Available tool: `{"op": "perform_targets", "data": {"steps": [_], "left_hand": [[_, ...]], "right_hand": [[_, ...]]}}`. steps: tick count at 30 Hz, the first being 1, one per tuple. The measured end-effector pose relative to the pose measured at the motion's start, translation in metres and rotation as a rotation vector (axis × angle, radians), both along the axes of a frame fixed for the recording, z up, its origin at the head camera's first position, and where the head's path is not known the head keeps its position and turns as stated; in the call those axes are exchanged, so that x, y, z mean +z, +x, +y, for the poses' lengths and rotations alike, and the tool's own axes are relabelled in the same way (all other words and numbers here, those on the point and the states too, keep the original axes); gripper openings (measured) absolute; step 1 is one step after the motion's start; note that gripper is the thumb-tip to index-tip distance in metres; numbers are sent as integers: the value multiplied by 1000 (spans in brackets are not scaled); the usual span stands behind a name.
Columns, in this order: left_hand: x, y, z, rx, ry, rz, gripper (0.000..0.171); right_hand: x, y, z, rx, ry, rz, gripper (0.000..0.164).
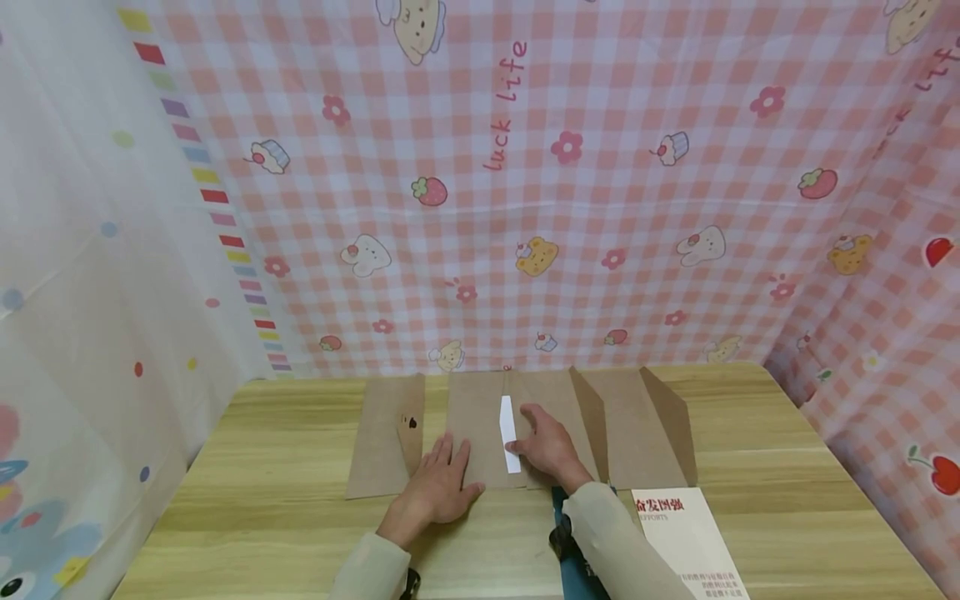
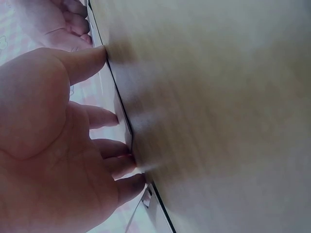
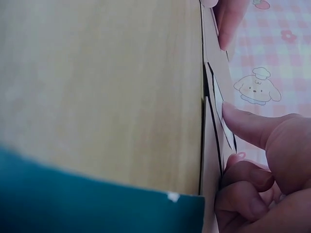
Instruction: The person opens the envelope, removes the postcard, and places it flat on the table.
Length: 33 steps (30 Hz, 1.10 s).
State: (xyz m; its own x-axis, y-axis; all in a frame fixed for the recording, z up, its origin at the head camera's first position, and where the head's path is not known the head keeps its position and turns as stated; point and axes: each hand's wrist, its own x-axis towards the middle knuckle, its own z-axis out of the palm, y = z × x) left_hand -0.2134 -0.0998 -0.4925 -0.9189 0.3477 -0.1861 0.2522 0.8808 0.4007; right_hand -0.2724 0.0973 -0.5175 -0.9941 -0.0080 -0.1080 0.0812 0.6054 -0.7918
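My left hand [image 1: 435,492] lies palm down with its fingers spread, the fingertips resting on a brown paper envelope [image 1: 474,404]. Beside it, my right hand [image 1: 551,446] touches a white paper strip [image 1: 507,433] with its thumb. That strip lies lengthwise where two brown envelopes meet. In the right wrist view, the thumb [image 3: 248,124] presses on the strip while other fingers bend against the paper. A further brown envelope [image 1: 547,400] lies under and behind the right hand. The left wrist view shows the left fingertips [image 2: 131,187] on the paper's edge.
Another brown envelope [image 1: 371,450] with a small dark mark lies at left, and one with an angled flap [image 1: 637,442] at right. A cream booklet with red print [image 1: 686,533] and a teal item [image 1: 573,567] lie near the right forearm. A patterned curtain [image 1: 480,208] stands behind the wooden table.
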Motion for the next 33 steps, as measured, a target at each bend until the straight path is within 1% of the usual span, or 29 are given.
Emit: {"op": "perform_targets", "data": {"steps": [9,18,28,33], "left_hand": [[0,1,-1,6,-16,9,71],[0,1,0,13,-32,-1,71],[0,1,0,12,-42,-2,71],[0,1,0,9,-46,-3,71]], "right_hand": [[3,3,-2,10,15,1,65],[4,3,-1,19,24,24,62],[2,2,1,4,-5,23,55],[1,2,1,-5,-13,36,56]]}}
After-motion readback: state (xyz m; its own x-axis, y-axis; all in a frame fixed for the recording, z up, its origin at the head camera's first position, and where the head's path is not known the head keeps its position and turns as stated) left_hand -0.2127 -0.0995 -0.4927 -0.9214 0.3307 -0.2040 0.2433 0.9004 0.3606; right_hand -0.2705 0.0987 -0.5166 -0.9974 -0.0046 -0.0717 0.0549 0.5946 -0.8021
